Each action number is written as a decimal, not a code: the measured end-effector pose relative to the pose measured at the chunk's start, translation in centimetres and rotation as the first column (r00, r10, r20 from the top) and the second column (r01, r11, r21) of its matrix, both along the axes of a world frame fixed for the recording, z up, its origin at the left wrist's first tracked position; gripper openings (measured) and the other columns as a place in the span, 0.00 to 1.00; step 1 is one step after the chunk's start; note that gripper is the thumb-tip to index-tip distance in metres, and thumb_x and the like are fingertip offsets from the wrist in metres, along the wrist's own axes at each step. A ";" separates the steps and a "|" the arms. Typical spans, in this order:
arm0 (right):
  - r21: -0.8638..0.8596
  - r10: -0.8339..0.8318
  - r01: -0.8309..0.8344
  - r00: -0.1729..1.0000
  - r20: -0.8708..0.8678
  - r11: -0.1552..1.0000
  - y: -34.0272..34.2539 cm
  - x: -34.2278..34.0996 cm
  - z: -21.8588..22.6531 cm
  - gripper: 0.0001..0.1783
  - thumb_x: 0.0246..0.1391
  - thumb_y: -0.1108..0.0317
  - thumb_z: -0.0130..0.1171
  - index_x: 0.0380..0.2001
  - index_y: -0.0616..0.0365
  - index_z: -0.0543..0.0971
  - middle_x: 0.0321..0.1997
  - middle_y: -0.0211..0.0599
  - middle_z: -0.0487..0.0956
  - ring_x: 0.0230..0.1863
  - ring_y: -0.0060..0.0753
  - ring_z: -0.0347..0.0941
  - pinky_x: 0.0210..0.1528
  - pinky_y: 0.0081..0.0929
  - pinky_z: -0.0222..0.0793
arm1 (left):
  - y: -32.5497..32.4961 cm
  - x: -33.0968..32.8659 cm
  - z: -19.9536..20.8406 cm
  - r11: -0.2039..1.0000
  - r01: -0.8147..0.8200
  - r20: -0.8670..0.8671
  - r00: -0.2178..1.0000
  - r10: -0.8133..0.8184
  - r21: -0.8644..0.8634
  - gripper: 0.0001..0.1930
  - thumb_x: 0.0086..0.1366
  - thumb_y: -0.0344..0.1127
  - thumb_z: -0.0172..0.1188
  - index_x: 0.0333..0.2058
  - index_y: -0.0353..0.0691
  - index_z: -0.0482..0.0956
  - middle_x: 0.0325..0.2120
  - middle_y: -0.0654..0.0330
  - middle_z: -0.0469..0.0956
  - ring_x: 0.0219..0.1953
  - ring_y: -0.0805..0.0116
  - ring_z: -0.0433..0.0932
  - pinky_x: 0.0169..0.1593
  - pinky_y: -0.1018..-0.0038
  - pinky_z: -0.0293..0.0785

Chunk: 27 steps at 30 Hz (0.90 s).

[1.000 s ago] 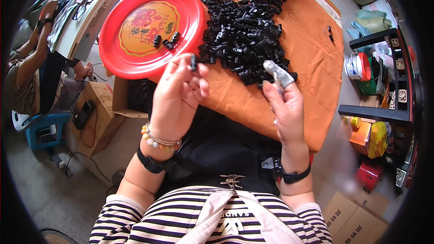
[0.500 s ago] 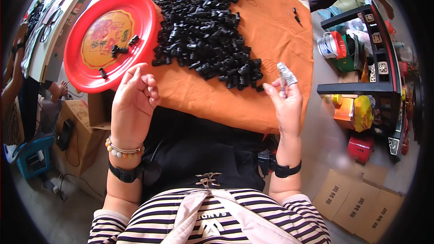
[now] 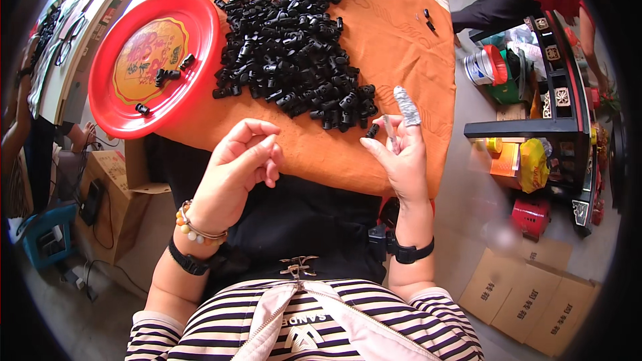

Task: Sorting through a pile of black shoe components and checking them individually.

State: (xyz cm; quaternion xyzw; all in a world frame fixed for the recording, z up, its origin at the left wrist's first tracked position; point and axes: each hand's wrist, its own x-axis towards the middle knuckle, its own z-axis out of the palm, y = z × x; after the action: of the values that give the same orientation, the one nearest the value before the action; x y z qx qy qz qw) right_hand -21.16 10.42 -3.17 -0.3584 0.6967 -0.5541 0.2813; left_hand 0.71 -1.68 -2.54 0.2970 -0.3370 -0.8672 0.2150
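I've got a jumbled heap of small black cylindrical parts (image 3: 287, 60), lying at mixed angles, running from centre to the far side. Strays sit far right. Red round plate (image 3: 190, 23) to its left: raised rim, yellow printed centre, a few of the same parts lying loose in it. One single black part (image 3: 372, 131) is just beside my right thumb tip; can't tell if touching.

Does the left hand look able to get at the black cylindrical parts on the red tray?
Probably yes: no item shows in the left hand, and nothing visible blocks its way to the black cylindrical parts lying uncovered on the round red tray.
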 end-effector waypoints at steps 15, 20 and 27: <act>-0.248 0.325 -0.268 0.918 0.229 0.931 -3.9 8.3 2.2 0.25 0.47 0.84 0.57 0.49 0.64 0.63 0.45 0.39 0.68 0.37 0.23 0.72 0.39 0.19 0.73 | 0.3 -0.2 -0.1 0.960 0.147 -0.173 0.979 -0.106 0.240 0.10 0.66 0.41 0.49 0.42 0.44 0.68 0.28 0.68 0.72 0.26 0.83 0.72 0.28 0.88 0.67; -0.200 0.397 -0.393 0.918 -0.021 0.898 -4.1 7.9 1.3 0.39 0.46 0.82 0.60 0.61 0.59 0.55 0.50 0.40 0.68 0.34 0.24 0.74 0.38 0.20 0.75 | 0.1 0.0 0.1 0.946 0.099 -0.239 0.971 -0.024 0.309 0.09 0.66 0.40 0.50 0.41 0.44 0.68 0.30 0.68 0.73 0.28 0.84 0.71 0.28 0.89 0.66; -0.305 0.378 -0.306 0.901 0.214 0.902 -3.8 7.3 1.3 0.37 0.52 0.63 0.60 0.61 0.63 0.55 0.41 0.29 0.65 0.34 0.14 0.65 0.37 0.11 0.62 | -0.6 0.6 -0.6 0.958 0.063 -0.311 0.950 0.028 0.279 0.08 0.66 0.38 0.50 0.40 0.44 0.68 0.30 0.65 0.72 0.25 0.81 0.69 0.28 0.85 0.66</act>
State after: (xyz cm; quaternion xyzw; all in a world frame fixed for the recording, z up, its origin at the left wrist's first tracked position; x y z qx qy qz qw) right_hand -13.84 6.61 -1.87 -0.4321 0.4976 -0.6263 0.4164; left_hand 1.34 -2.25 -3.12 0.1811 -0.1726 -0.9446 0.2124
